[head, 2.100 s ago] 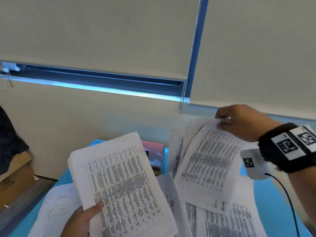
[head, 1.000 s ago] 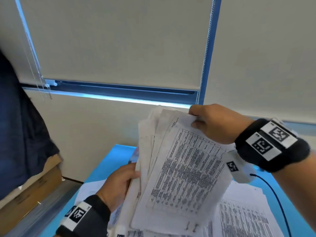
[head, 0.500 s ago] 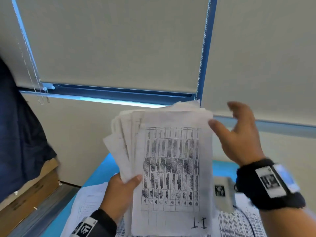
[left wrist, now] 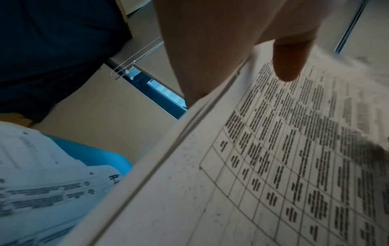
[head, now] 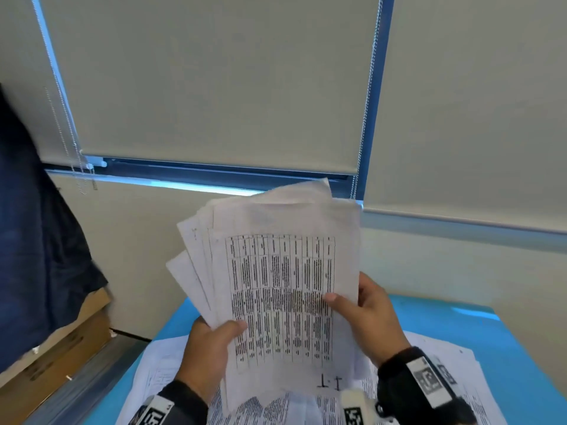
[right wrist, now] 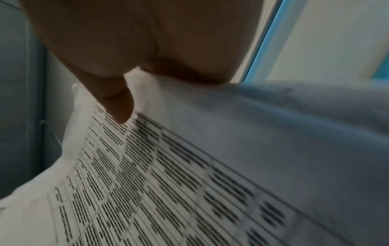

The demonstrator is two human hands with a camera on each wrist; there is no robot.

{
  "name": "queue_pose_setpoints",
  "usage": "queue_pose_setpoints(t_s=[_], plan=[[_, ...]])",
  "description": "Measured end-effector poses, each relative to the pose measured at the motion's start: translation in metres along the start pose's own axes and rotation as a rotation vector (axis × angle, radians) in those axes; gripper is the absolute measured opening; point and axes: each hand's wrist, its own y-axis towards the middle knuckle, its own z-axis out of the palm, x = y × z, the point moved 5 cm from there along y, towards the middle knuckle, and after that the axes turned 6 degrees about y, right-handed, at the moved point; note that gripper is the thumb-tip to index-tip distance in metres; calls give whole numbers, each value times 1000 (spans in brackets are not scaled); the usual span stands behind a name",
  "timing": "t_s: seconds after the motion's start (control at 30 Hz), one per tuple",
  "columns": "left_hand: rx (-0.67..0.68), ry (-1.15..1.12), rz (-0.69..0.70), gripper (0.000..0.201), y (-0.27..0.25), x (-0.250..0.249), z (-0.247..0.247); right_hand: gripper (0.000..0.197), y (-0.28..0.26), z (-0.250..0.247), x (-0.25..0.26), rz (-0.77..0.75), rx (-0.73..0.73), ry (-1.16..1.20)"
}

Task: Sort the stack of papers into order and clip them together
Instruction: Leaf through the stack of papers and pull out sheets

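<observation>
A fanned stack of printed table sheets is held upright above the blue table. My left hand grips its lower left edge, thumb on the front sheet; the left wrist view shows that thumb on the stack of sheets. My right hand pinches the right edge of the stack, thumb laid on the front page. The right wrist view shows the thumb on the printed sheet. The front sheet has a handwritten mark near its bottom. No clip is in view.
More printed sheets lie spread on the blue table under my hands. A dark blue cloth hangs at the left above cardboard boxes. Window blinds with bead chains are behind.
My right hand placed its sheet on the front of the stack, let go, then came back down and took hold of the stack's right edge. The left hand raised the stack upright.
</observation>
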Motion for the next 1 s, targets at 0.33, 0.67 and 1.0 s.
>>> queue_pose_setpoints(t_s=[0.33, 0.67, 1.0], plan=[[1, 77, -2, 22, -3, 10, 1, 5, -8, 9, -25, 60, 33, -104], [-183, -21, -184, 69, 12, 30, -30, 25, 21, -1, -18, 85, -330, 690], [-9, -117, -2, 21, 29, -14, -42, 40, 18, -25, -44, 166, -236, 813]])
